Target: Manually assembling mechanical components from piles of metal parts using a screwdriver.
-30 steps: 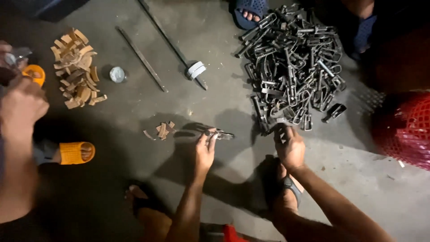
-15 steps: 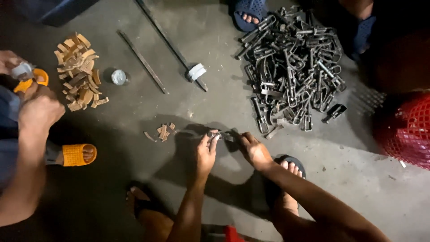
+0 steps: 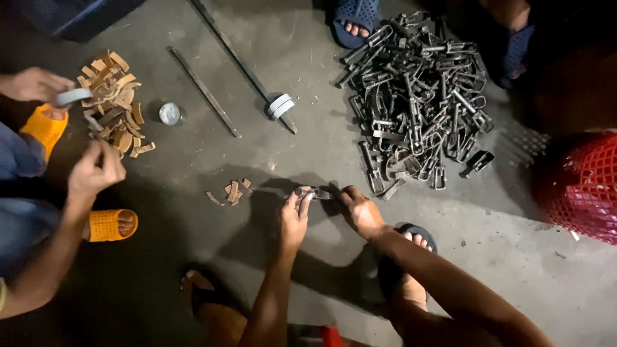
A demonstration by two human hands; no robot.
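I see my left hand [image 3: 294, 218] and right hand [image 3: 361, 211] low on the concrete floor [image 3: 193, 167], both pinching a small metal clip [image 3: 316, 193] that sits between them, fingers curled tight on its ends. The big heap of metal clips [image 3: 414, 96] lies just beyond my right hand; small brown scraps [image 3: 232, 191] lie near my left.
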